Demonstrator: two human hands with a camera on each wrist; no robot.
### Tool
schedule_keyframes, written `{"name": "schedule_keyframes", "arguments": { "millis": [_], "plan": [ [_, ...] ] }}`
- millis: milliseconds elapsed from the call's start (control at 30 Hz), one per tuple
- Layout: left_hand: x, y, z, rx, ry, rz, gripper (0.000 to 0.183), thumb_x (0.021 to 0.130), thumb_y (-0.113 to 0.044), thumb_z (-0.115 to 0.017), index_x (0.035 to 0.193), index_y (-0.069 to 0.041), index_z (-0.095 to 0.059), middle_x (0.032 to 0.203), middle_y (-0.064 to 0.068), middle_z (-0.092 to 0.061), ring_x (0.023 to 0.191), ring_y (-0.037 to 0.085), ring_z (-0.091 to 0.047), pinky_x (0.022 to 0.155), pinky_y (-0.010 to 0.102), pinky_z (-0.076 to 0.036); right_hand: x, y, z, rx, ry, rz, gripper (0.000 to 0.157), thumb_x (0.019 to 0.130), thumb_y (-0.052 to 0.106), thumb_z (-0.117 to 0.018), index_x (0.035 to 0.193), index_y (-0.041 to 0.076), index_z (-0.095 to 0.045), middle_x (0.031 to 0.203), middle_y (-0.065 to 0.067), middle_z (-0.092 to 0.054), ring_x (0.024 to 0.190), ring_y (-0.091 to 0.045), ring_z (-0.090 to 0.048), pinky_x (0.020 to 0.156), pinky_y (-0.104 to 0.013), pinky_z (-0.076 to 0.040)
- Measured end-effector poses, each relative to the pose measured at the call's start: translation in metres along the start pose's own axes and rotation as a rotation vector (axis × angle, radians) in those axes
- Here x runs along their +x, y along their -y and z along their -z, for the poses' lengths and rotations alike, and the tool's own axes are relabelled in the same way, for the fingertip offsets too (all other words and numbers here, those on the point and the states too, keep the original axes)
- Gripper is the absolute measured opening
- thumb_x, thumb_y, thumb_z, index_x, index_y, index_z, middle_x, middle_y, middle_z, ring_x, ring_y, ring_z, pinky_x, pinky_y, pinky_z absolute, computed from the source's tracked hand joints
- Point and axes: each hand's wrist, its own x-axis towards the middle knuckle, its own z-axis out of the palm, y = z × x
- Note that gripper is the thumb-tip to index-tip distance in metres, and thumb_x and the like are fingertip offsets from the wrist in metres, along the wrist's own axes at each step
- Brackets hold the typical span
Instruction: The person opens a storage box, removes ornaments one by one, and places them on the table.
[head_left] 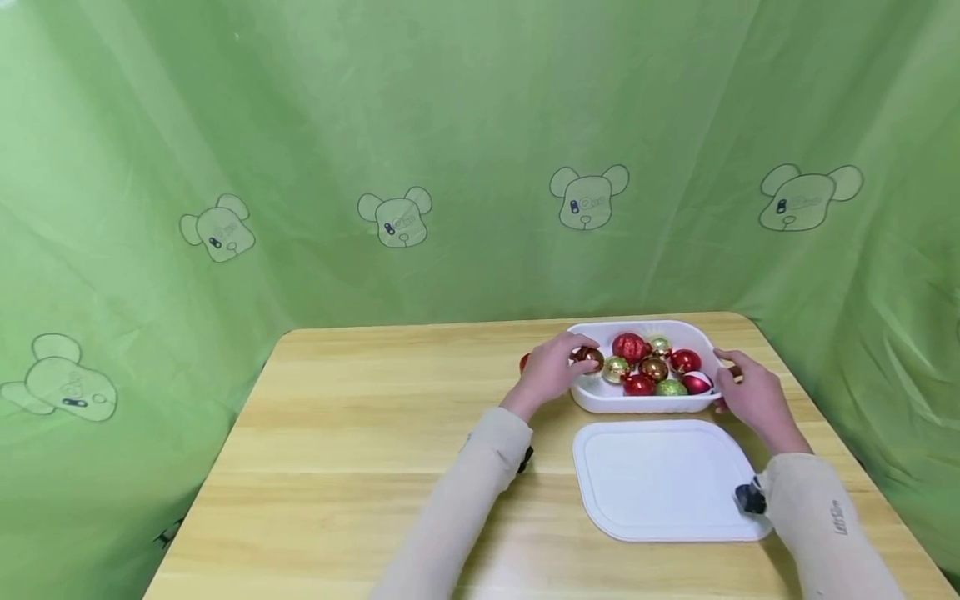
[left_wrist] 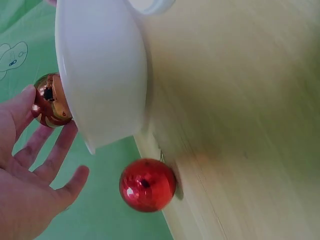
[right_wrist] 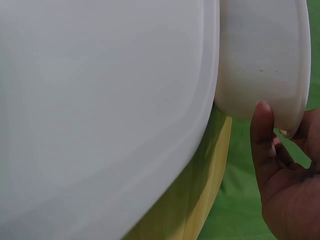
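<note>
At the left end of a white plastic box [head_left: 645, 405], my left hand [head_left: 551, 367] pinches a shiny copper-brown Christmas ball [left_wrist: 52, 102] between thumb and fingers, just over the rim. Inside the box lie several more Christmas balls in red, gold, brown and green, among them a red one [head_left: 630, 347] and a glittery green one [head_left: 671, 387]. My right hand [head_left: 757, 398] grips the box's right end, its thumb and fingers around the rim and wall in the right wrist view. A loose red ball [left_wrist: 147, 185] rests on the table outside the box, mostly hidden behind my left hand in the head view.
A white lid [head_left: 663, 479] lies flat on the wooden table [head_left: 360, 467] in front of the box, partly under my right forearm. Behind and beside the table hangs a green curtain [head_left: 480, 275] printed with bear heads.
</note>
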Motion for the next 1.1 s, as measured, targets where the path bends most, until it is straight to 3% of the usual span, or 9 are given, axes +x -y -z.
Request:
{"name": "schedule_keyframes", "arguments": {
  "millis": [267, 700, 833, 933, 1100],
  "plan": [
    [-0.003, 0.008, 0.008, -0.152, -0.049, -0.009, 0.033, 0.099, -0.025, -0.070, 0.132, -0.017, -0.069, 0.128, 0.001, -0.070, 0.107, 0.012, -0.067, 0.092, 0.021, -0.054, 0.000, 0.001, 0.001, 0.002, -0.005, 0.001, 0.054, 0.110, 0.021, -0.036, 0.158, -0.004, -0.032, 0.119, -0.039, -0.056, 0.063, -0.022, -0.067, 0.055, -0.035, -0.061],
    [-0.013, 0.021, 0.024, -0.279, -0.084, 0.055, 0.036, 0.098, -0.019, -0.072, 0.132, -0.014, -0.068, 0.133, 0.004, -0.066, 0.115, 0.017, -0.068, 0.091, 0.015, -0.055, 0.001, -0.002, 0.000, 0.001, -0.003, -0.007, 0.054, 0.111, 0.022, -0.035, 0.158, -0.003, -0.032, 0.120, -0.039, -0.054, 0.064, -0.023, -0.067, 0.055, -0.035, -0.060],
    [-0.016, 0.030, 0.029, -0.302, -0.094, 0.062, 0.035, 0.097, -0.021, -0.072, 0.132, -0.014, -0.068, 0.130, 0.004, -0.066, 0.108, 0.018, -0.069, 0.078, 0.018, -0.060, 0.001, -0.002, -0.001, 0.003, -0.001, -0.006, 0.054, 0.110, 0.022, -0.035, 0.159, -0.003, -0.031, 0.120, -0.039, -0.054, 0.065, -0.024, -0.067, 0.055, -0.034, -0.061],
    [-0.019, 0.037, 0.033, -0.298, -0.104, 0.059, 0.035, 0.098, -0.021, -0.071, 0.132, -0.014, -0.068, 0.129, 0.005, -0.066, 0.109, 0.019, -0.069, 0.080, 0.021, -0.060, 0.002, -0.002, -0.001, 0.005, 0.003, -0.006, 0.055, 0.110, 0.023, -0.034, 0.159, -0.003, -0.031, 0.120, -0.038, -0.054, 0.065, -0.024, -0.068, 0.055, -0.034, -0.060],
    [-0.024, 0.050, 0.039, -0.267, -0.116, 0.072, 0.034, 0.099, -0.020, -0.070, 0.132, -0.014, -0.068, 0.129, 0.005, -0.067, 0.118, 0.020, -0.068, 0.097, 0.023, -0.057, 0.001, 0.000, -0.002, 0.005, 0.003, -0.009, 0.055, 0.110, 0.023, -0.034, 0.159, -0.002, -0.030, 0.121, -0.038, -0.054, 0.066, -0.025, -0.067, 0.055, -0.034, -0.060]
  ]
}}
